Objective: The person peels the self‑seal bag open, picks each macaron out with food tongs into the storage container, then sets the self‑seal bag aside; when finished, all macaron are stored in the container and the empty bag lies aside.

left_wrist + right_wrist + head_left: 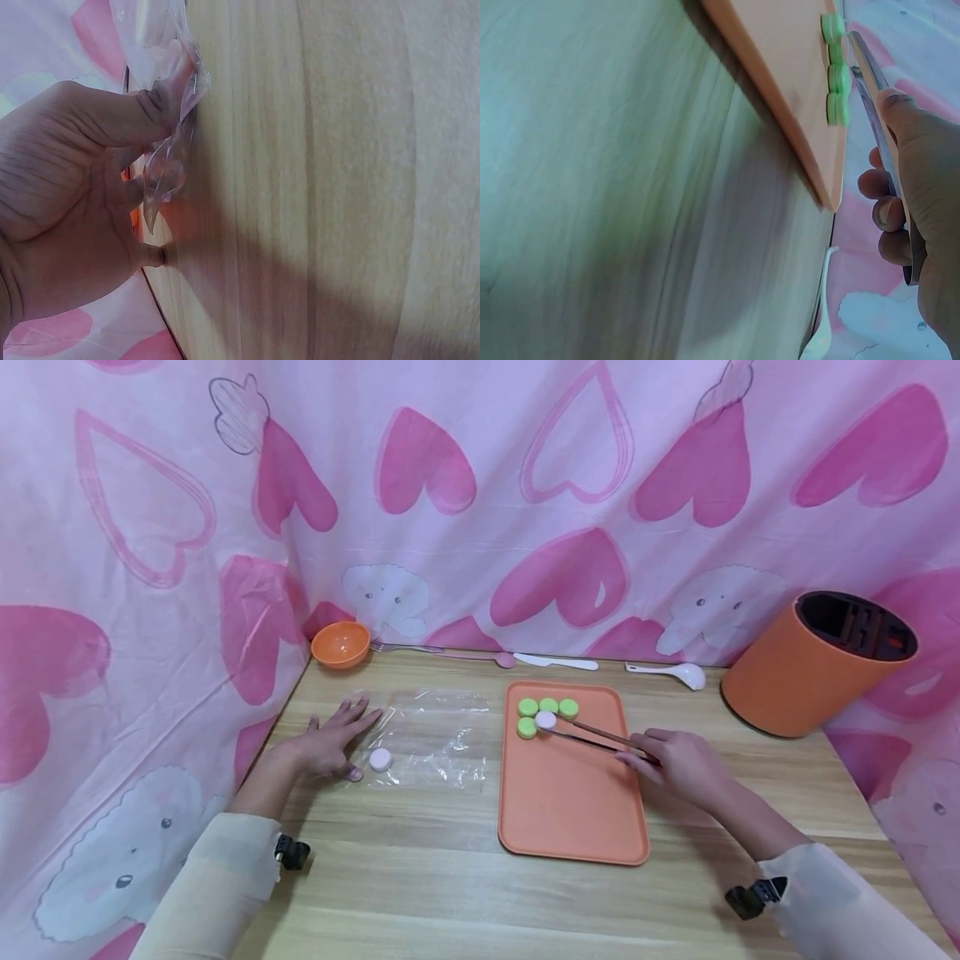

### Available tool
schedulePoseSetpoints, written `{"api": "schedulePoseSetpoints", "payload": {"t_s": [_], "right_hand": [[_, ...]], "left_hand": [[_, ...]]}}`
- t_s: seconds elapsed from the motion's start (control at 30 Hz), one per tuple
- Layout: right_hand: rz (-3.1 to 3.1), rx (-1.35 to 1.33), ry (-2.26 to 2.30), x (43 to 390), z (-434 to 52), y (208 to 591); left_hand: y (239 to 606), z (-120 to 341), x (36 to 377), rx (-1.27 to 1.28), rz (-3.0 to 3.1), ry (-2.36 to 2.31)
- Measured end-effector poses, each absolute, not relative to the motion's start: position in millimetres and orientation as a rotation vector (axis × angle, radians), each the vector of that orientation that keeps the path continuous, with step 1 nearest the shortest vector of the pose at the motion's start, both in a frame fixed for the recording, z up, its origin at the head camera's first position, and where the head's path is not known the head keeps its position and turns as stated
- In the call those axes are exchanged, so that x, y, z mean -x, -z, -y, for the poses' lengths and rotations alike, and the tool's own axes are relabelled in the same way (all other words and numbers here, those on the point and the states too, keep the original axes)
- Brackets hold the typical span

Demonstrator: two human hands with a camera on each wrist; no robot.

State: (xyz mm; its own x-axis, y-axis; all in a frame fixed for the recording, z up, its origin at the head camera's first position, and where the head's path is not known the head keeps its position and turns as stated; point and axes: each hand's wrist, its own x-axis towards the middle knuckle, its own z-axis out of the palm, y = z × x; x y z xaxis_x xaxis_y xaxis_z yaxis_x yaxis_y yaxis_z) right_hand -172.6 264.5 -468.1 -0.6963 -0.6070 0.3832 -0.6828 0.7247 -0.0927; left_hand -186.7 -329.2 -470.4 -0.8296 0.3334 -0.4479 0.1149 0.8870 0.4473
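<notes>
My right hand (686, 768) grips a pair of metal tongs (600, 735), its fingers curled round them in the right wrist view. At the tongs' tips is a pale pink macaron (545, 720), over the upper part of the orange tray (573, 810). Several green macarons (836, 79) stand in rows around it on the tray. My left hand (330, 747) rests with spread fingers on the left edge of a clear plastic bag (438, 735); its thumb presses on the film in the left wrist view. Another pale pink macaron (381, 760) lies at the bag, beside that thumb.
Along the back lie an orange bowl (341, 645), a fork (408, 648), a pink spoon (504, 660), a white knife (558, 662) and a white ladle (688, 676). An orange knife block (802, 677) stands at the right. Pink heart-print cloth (427, 460) hangs around the wooden table.
</notes>
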Motion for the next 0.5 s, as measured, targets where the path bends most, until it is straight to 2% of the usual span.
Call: {"api": "schedulePoseSetpoints", "payload": {"t_s": [0.5], "right_hand": [[2.698, -0.965, -0.282, 168, -273, 482]], "left_hand": [[471, 330, 187, -0.351, -2.533, -0.538]]}}
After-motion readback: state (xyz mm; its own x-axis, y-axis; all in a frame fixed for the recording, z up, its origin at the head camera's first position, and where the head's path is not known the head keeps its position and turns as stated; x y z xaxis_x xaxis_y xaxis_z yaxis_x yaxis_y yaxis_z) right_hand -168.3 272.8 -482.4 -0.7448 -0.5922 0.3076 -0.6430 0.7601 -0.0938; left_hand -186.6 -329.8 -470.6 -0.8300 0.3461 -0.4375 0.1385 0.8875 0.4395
